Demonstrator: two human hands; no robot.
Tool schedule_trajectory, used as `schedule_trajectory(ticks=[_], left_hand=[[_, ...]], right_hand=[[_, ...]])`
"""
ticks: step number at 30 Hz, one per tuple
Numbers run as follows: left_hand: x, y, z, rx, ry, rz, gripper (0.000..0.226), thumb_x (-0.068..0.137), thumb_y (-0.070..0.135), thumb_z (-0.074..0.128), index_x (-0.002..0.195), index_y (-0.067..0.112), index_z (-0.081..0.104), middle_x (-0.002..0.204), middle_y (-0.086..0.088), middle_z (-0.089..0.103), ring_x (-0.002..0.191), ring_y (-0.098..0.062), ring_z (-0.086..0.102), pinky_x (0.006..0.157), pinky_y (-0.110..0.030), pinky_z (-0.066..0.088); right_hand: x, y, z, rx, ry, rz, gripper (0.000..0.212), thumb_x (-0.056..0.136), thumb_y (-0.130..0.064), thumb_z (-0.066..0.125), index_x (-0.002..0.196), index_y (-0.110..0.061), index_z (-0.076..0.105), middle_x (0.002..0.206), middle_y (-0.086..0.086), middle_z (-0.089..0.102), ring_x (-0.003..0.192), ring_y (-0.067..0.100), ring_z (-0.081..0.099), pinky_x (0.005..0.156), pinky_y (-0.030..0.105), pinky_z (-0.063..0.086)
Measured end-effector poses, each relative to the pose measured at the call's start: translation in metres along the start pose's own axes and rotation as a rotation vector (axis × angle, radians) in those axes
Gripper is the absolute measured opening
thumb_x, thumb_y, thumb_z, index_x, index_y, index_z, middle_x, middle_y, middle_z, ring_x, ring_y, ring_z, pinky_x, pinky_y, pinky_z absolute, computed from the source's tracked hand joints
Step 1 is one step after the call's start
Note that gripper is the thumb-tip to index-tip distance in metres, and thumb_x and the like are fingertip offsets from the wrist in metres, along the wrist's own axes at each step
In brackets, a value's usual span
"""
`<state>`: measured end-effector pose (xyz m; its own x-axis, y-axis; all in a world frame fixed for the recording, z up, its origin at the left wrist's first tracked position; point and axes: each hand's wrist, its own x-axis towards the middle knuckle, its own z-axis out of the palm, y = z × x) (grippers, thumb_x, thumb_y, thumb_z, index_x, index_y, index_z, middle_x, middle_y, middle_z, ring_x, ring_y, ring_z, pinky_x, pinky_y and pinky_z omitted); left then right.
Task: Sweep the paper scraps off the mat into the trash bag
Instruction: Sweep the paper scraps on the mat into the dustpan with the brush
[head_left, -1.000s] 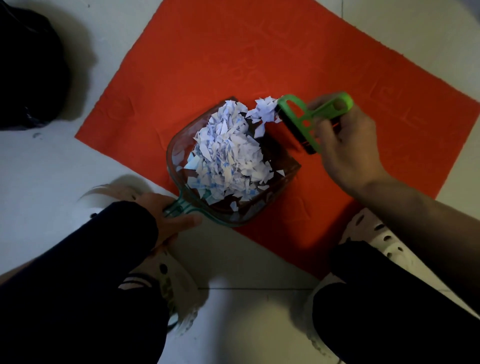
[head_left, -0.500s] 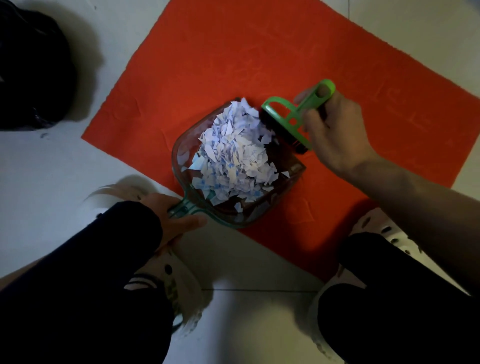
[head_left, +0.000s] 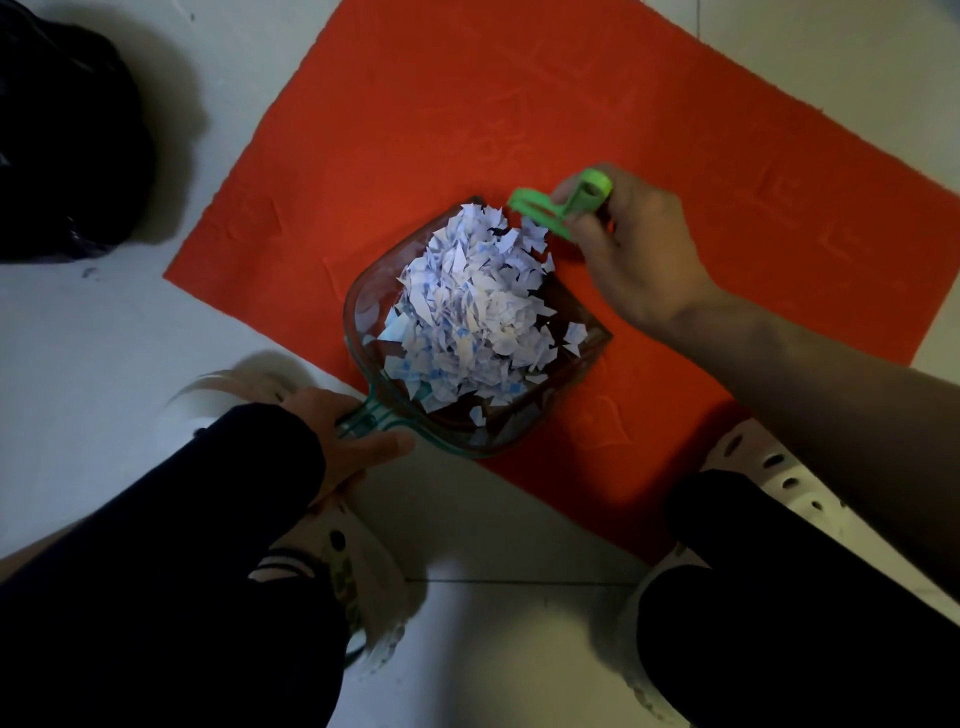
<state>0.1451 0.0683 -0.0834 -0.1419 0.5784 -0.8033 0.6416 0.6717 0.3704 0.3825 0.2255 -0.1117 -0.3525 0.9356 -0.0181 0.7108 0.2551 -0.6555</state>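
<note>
nearest to the camera are two dark trouser legs and pale perforated shoes (head_left: 769, 467) on the white tiled floor (head_left: 493, 519); the person seems to squat at the near edge of the mat.

the left hand (head_left: 348, 441) is closed around the handle of a clear green dustpan (head_left: 363, 332). its fingers wrap the handle and the thumb lies along it. the pan lies on the near part of the red mat (head_left: 467, 130), its mouth turned away from the person.

inside the pan is a big heap of paper scraps (head_left: 467, 317), white with blue marks. it fills most of the pan, and a few pieces sit close to the front lip.

just behind the heap, the right hand (head_left: 623, 254) is closed around the handle of a small green brush (head_left: 550, 208). the brush head is at the far edge of the heap, touching or almost touching the last scraps. the bristles are mostly hidden.

i judge the sweeping nearly finished: the visible part of the mat carries no loose scraps outside the pan. what is left is to push the last pieces in, lift the pan level and empty it.

the black trash bag (head_left: 62, 140) is far at the left, on the floor, well apart from the mat. its opening cannot be seen.
</note>
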Motion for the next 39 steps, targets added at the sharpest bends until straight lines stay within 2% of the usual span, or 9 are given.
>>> schedule_trajectory(ticks=[5, 10, 14, 18, 24, 28, 33, 37, 39], left_hand=[[0.001, -0.002, 0.000, -0.040, 0.004, 0.013, 0.041, 0.083, 0.038, 0.075, 0.061, 0.008, 0.057, 0.035, 0.000, 0.051, 0.022, -0.013, 0.040, 0.029, -0.019, 0.032], [0.001, -0.006, 0.000, -0.024, 0.007, 0.013, 0.043, 0.083, 0.040, 0.075, 0.061, 0.007, 0.059, 0.036, -0.001, 0.052, 0.023, -0.013, 0.042, 0.031, -0.017, 0.032], [0.003, -0.004, 0.000, -0.028, 0.016, -0.004, 0.038, 0.081, 0.039, 0.077, 0.061, 0.012, 0.058, 0.037, 0.000, 0.051, 0.022, -0.012, 0.041, 0.031, -0.017, 0.031], [0.002, -0.004, 0.000, -0.040, 0.010, -0.003, 0.036, 0.081, 0.039, 0.077, 0.065, 0.011, 0.060, 0.039, -0.002, 0.052, 0.023, -0.013, 0.040, 0.031, -0.017, 0.031], [0.000, -0.001, 0.000, -0.059, 0.001, -0.024, 0.038, 0.081, 0.038, 0.077, 0.063, 0.010, 0.058, 0.036, 0.000, 0.051, 0.022, -0.012, 0.040, 0.029, -0.018, 0.032], [0.000, -0.003, 0.000, -0.066, 0.012, -0.027, 0.040, 0.082, 0.036, 0.077, 0.059, 0.010, 0.057, 0.036, -0.001, 0.049, 0.021, -0.012, 0.039, 0.028, -0.017, 0.032], [-0.001, -0.006, 0.001, -0.087, 0.015, -0.029, 0.042, 0.084, 0.032, 0.076, 0.058, 0.009, 0.052, 0.031, 0.002, 0.045, 0.020, -0.010, 0.036, 0.027, -0.017, 0.029], [-0.001, -0.010, 0.001, -0.075, 0.021, -0.017, 0.042, 0.083, 0.037, 0.076, 0.060, 0.009, 0.055, 0.034, 0.000, 0.048, 0.023, -0.013, 0.040, 0.029, -0.019, 0.034], [-0.001, -0.013, 0.000, -0.072, 0.022, -0.010, 0.043, 0.082, 0.038, 0.076, 0.058, 0.009, 0.056, 0.035, -0.001, 0.050, 0.024, -0.014, 0.041, 0.031, -0.020, 0.035]], right_hand=[[-0.015, -0.006, -0.015, 0.142, 0.067, -0.021, 0.027, 0.089, -0.016, 0.041, 0.100, -0.009, 0.065, 0.073, -0.006, 0.056, 0.065, 0.019, 0.056, 0.060, 0.028, 0.041], [-0.006, 0.012, -0.022, 0.045, 0.167, 0.063, 0.027, 0.091, -0.016, 0.041, 0.105, -0.006, 0.062, 0.086, 0.001, 0.056, 0.072, 0.013, 0.045, 0.062, 0.026, 0.030], [-0.006, 0.012, -0.012, 0.008, 0.118, 0.089, 0.030, 0.088, -0.019, 0.041, 0.106, -0.007, 0.062, 0.096, 0.009, 0.062, 0.076, 0.014, 0.048, 0.066, 0.028, 0.034], [-0.017, 0.002, -0.008, 0.121, 0.028, 0.049, 0.027, 0.090, -0.015, 0.042, 0.104, -0.009, 0.064, 0.074, -0.006, 0.055, 0.061, 0.010, 0.048, 0.057, 0.020, 0.034], [-0.007, 0.015, -0.021, 0.044, 0.175, 0.102, 0.027, 0.091, -0.015, 0.042, 0.107, -0.007, 0.061, 0.092, 0.004, 0.059, 0.077, 0.014, 0.049, 0.067, 0.028, 0.036], [-0.009, 0.016, -0.013, 0.005, 0.134, 0.127, 0.027, 0.092, -0.017, 0.041, 0.108, -0.008, 0.060, 0.096, 0.010, 0.060, 0.078, 0.018, 0.050, 0.068, 0.039, 0.041], [-0.024, -0.009, 0.001, 0.090, -0.012, 0.020, 0.020, 0.094, -0.011, 0.045, 0.102, -0.008, 0.063, 0.075, -0.010, 0.054, 0.058, -0.001, 0.044, 0.055, 0.010, 0.029], [-0.024, -0.016, -0.009, 0.204, 0.024, 0.022, 0.022, 0.095, -0.015, 0.042, 0.099, -0.009, 0.063, 0.072, -0.002, 0.058, 0.059, 0.010, 0.049, 0.055, 0.019, 0.036], [-0.018, -0.012, -0.014, 0.180, 0.092, 0.043, 0.023, 0.094, -0.015, 0.041, 0.099, -0.008, 0.063, 0.069, -0.011, 0.052, 0.056, 0.004, 0.046, 0.054, 0.015, 0.033]])
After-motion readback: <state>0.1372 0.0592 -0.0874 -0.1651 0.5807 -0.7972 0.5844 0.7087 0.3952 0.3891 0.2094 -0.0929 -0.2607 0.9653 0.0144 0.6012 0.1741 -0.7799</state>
